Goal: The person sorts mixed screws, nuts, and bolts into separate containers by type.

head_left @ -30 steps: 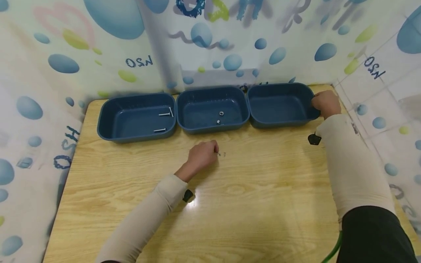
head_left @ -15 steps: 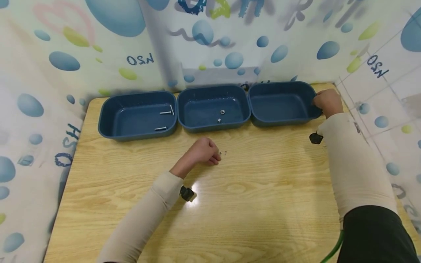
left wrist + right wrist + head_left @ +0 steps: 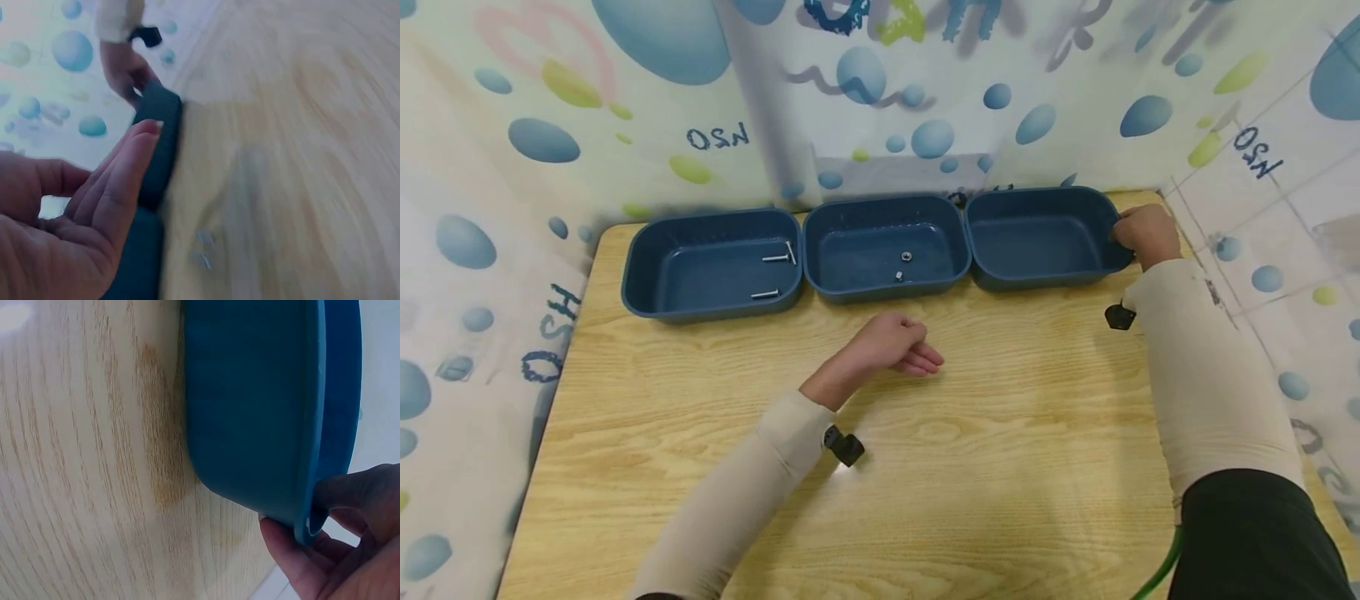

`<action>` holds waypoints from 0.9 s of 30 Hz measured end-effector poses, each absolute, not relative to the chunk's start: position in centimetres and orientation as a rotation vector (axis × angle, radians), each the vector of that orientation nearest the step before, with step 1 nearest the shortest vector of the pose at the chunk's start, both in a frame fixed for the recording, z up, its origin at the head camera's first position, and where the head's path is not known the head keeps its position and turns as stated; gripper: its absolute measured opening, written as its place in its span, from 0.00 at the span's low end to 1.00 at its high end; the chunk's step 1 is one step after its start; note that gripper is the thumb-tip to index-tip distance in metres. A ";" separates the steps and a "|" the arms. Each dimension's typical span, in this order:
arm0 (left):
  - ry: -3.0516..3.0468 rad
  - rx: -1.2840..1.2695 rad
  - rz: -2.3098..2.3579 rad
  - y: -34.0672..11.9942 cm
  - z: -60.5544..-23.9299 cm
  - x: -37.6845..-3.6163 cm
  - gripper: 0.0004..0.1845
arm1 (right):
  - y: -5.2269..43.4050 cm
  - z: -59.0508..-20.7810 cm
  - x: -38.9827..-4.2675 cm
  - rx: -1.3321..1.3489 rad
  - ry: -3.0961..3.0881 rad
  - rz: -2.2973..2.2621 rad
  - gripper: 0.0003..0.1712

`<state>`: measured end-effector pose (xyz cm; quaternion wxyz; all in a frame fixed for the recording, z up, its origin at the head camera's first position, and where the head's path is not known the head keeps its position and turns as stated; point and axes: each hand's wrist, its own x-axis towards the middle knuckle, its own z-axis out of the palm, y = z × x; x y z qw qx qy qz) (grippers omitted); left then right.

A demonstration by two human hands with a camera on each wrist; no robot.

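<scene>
My left hand [image 3: 895,343] is over the table in front of the middle tub, its fingers extended together and angled to the right. In the left wrist view, two small shiny metal pieces [image 3: 205,259] lie blurred on the wood beyond this hand [image 3: 87,219]; the head view has them hidden. At the far right, my right hand [image 3: 1148,232] grips the end rim of the right blue tub [image 3: 1041,237]. The right wrist view has its thumb inside the rim and its fingers [image 3: 290,553] outside. No small parts show inside that tub.
The middle blue tub [image 3: 850,265] contains two nuts [image 3: 906,257]. Three bolts [image 3: 765,294] lie in the left blue tub [image 3: 692,275]. All the tubs stand side by side on the wooden table [image 3: 985,467], against a patterned wall covering [image 3: 647,150].
My left hand's fingers have gone from curled by the small metal pieces to extended, and the hand has shifted right, covering them in the head view. The right hand keeps its grip.
</scene>
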<state>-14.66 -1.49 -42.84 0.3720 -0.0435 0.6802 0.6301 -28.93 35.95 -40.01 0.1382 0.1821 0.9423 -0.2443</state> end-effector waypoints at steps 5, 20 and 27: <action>1.662 -0.113 1.791 0.6 -41.2 -15.7 0.17 | 36.1 -40.0 -29.0 0.521 2.763 -0.647 0.26; 1.375 -0.150 1.975 5.2 -38.9 -19.4 0.22 | 36.1 -39.3 -28.9 0.548 2.760 -0.580 0.19; 1.296 -0.298 2.030 6.6 -39.5 -21.4 0.22 | 36.2 -39.3 -29.3 0.641 2.623 -0.755 0.33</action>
